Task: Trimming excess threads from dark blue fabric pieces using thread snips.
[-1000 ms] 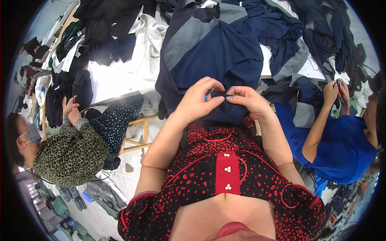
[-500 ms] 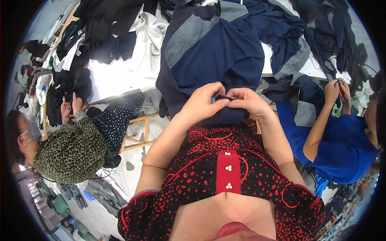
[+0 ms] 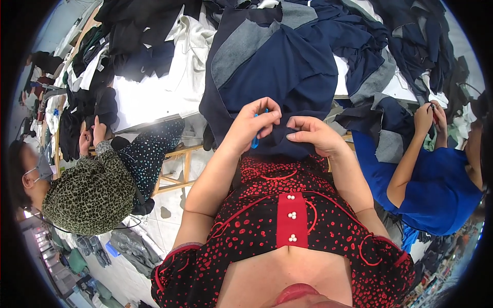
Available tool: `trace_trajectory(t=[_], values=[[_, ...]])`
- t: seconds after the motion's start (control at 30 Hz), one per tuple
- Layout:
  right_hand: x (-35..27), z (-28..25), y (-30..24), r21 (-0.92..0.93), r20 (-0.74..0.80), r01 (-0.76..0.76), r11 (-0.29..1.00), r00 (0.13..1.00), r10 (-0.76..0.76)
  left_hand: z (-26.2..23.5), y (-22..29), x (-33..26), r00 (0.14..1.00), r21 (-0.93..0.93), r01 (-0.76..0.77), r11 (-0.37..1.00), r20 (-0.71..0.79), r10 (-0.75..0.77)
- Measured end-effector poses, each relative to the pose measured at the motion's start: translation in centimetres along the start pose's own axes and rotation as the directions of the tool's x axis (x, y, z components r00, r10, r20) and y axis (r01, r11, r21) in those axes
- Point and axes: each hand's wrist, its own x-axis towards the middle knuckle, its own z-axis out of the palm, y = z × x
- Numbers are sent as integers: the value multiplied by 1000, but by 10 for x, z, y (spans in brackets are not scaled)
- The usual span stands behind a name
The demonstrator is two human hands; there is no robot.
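A dark navy garment with grey panels hangs from the table edge into my lap. My left hand pinches a fold of it and also holds a small blue tool, likely thread snips. My right hand grips the same fold just to the right, fingers closed on the cloth. The two hands almost touch.
A white table carries heaps of dark and blue clothing. On the left sits a person in a leopard-print top on a wooden stool. On the right a person in a blue shirt handles fabric.
My left hand has turned a little, so the blue tool shows in it. My hands have shifted slightly along the fold. The person on the left has raised a hand to the table.
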Motion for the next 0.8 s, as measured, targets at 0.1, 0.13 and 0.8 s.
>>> trace_trajectory(t=[0.1,0.13,0.8], values=[[6,4,1,-58,-43,85,995,995,-87,7,2,-5,989,479,-148,865,66,133],[6,5,1,-59,-42,82,995,995,-85,11,0,-5,956,624,-289,726,147,255],[0,13,-8,-178,-147,191,965,965,-218,2,4,-11,961,134,126,983,230,-155]])
